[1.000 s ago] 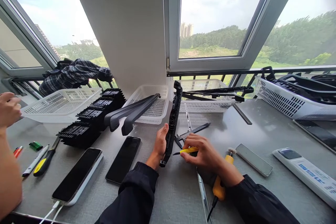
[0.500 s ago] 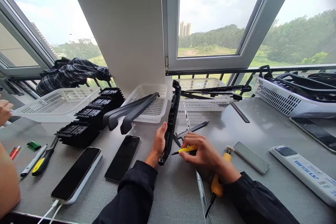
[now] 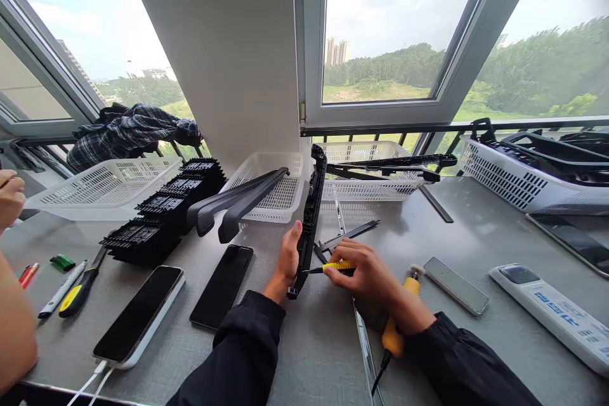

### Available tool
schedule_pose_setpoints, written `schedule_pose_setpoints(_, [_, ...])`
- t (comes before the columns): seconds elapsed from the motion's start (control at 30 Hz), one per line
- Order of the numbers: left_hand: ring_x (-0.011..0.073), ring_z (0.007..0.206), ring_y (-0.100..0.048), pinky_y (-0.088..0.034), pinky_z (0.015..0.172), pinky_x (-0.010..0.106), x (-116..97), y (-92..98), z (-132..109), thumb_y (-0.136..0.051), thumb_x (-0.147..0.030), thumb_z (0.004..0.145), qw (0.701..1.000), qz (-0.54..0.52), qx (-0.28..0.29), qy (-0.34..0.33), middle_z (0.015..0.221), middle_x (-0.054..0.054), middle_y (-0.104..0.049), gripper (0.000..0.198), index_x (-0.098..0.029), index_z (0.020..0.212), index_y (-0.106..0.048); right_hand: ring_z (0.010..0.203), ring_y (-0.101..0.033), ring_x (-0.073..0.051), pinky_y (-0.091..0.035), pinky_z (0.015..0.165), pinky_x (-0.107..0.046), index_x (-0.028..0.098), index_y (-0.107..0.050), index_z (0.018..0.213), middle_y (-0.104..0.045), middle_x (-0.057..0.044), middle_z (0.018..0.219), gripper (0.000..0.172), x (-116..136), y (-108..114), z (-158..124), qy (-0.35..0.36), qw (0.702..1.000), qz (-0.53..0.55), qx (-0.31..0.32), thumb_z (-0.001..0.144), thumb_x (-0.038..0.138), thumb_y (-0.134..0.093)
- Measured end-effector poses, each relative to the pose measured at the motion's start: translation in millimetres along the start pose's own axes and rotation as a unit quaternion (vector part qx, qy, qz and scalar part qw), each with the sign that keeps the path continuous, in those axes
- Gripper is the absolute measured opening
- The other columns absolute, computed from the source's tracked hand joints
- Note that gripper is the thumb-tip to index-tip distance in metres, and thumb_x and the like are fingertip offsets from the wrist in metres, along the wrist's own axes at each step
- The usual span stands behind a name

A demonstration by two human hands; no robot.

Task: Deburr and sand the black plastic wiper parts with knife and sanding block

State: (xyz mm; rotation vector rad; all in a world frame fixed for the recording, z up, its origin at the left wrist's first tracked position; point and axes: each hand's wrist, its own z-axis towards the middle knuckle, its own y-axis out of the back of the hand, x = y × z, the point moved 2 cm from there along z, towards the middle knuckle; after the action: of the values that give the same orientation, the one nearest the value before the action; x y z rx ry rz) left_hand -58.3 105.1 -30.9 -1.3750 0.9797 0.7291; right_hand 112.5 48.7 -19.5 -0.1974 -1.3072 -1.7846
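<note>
My left hand (image 3: pixel 288 256) is closed around the lower part of a long black ribbed plastic bar (image 3: pixel 313 206), holding it upright and slightly tilted over the table. My right hand (image 3: pixel 364 273) pinches a slim tool with a yellow ribbed handle (image 3: pixel 339 266) and a thin dark tip. That tip meets the right side of the bar near its lower end; whether it presses in is too small to tell. Just behind the right hand lies a dark caliper (image 3: pixel 349 236). Under the right wrist rests an orange corded rotary tool (image 3: pixel 398 323).
Black handle-like bars (image 3: pixel 252 200) lean on a white basket (image 3: pixel 291 212). Left of them stand stacked black ribbed parts (image 3: pixel 164 206). Phones, including a black phone (image 3: pixel 222 285), and a yellow-black knife (image 3: pixel 76 295) lie around. Another person's arm (image 3: pixel 14 323) enters at left. A metal strip (image 3: pixel 365 342) lies near the front.
The yellow-handled tool has shifted slightly left and up, its tip moving from beside the bar's lower end onto the bar. My left hand and the bar stay almost still.
</note>
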Motion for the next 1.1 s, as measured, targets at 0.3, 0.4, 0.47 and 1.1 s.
schedule_pose_setpoints(0.3, [0.0092, 0.051, -0.040, -0.032, 0.049, 0.025, 1, 0.6, 1, -0.083, -0.080, 0.067, 1.000, 0.001, -0.004, -0.002, 0.055, -0.006, -0.047, 0.066, -0.020, 0.067, -0.055, 0.075, -0.059, -0.019, -0.045, 0.070, -0.031, 0.024, -0.060, 0.076, -0.064, -0.001, 0.074, 0.022, 1, 1, 0, -0.003, 1.000, 0.006, -0.023, 0.095, 0.030, -0.069])
schedule_pose_setpoints(0.4, [0.0098, 0.053, -0.041, -0.032, 0.050, 0.026, 3, 1.7, 1, -0.082, -0.078, 0.069, 1.000, 0.003, -0.004, -0.003, 0.057, -0.005, -0.048, 0.064, -0.020, 0.068, -0.055, 0.073, -0.059, -0.018, -0.044, 0.068, -0.031, 0.024, -0.059, 0.074, -0.064, -0.001, 0.075, 0.027, -3, 4, 1, -0.028, 0.998, -0.010, -0.054, 0.097, 0.034, -0.067])
schedule_pose_setpoints(0.47, [0.0104, 0.054, -0.042, -0.033, 0.051, 0.026, 4, 2.5, 1, -0.082, -0.076, 0.072, 1.000, 0.005, -0.005, -0.006, 0.060, -0.004, -0.050, 0.062, -0.020, 0.068, -0.056, 0.072, -0.059, -0.018, -0.043, 0.067, -0.031, 0.024, -0.058, 0.074, -0.064, -0.001, 0.074, 0.029, -5, 5, 1, -0.045, 0.996, -0.021, -0.077, 0.098, 0.035, -0.066])
schedule_pose_setpoints(1.1, [0.0235, 0.085, -0.065, -0.048, 0.072, 0.030, 10, 0.3, -3, -0.077, -0.063, 0.082, 0.999, 0.053, 0.008, -0.010, 0.083, 0.008, -0.074, 0.046, -0.017, 0.081, -0.074, 0.076, -0.062, -0.021, -0.044, 0.072, -0.033, 0.023, -0.065, 0.078, -0.068, -0.004, 0.080, 0.031, -10, 11, 0, -0.097, 0.985, -0.048, -0.137, 0.103, 0.041, -0.062])
